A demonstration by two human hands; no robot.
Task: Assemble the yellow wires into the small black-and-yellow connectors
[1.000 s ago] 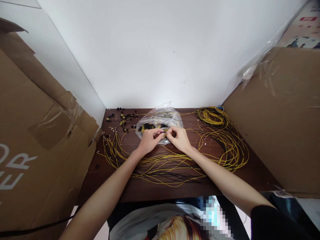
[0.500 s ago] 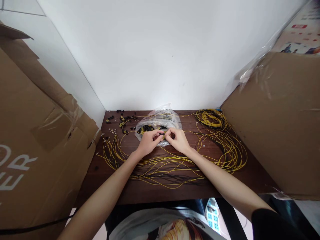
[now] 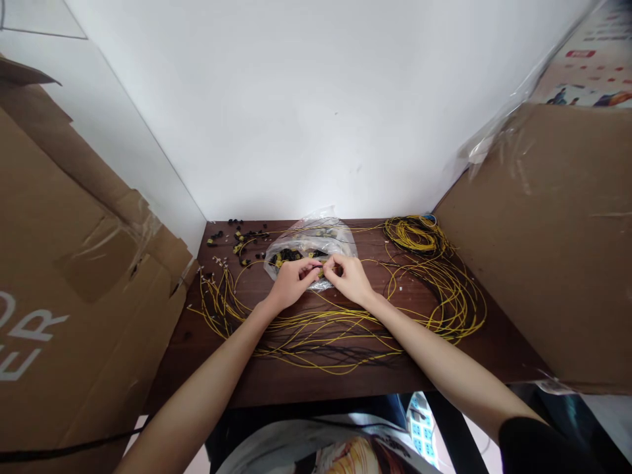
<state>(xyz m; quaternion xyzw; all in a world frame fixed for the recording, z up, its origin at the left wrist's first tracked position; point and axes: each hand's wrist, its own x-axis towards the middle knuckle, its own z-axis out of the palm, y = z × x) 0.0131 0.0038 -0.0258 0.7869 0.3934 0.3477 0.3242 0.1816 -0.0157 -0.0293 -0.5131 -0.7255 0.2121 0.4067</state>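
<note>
Left hand (image 3: 295, 283) pinches blurry dark bit (image 3: 318, 266); right hand (image 3: 348, 279) curled, can't tell grip. 2 cartons (image 3: 557, 243) left/right; hands part-cover bag (image 3: 309, 243).

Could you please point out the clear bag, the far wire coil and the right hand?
Clear bag (image 3: 309, 243), head view: its middle.
Far wire coil (image 3: 413, 238), head view: yellow strands.
Right hand (image 3: 352, 278), head view: back of hand.

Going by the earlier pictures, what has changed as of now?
Very little: the view shifts slightly; no grip is clearly taken or released. The left hand and right hand stay close together at the plastic bag; the yellow and black wires lie as before.
</note>
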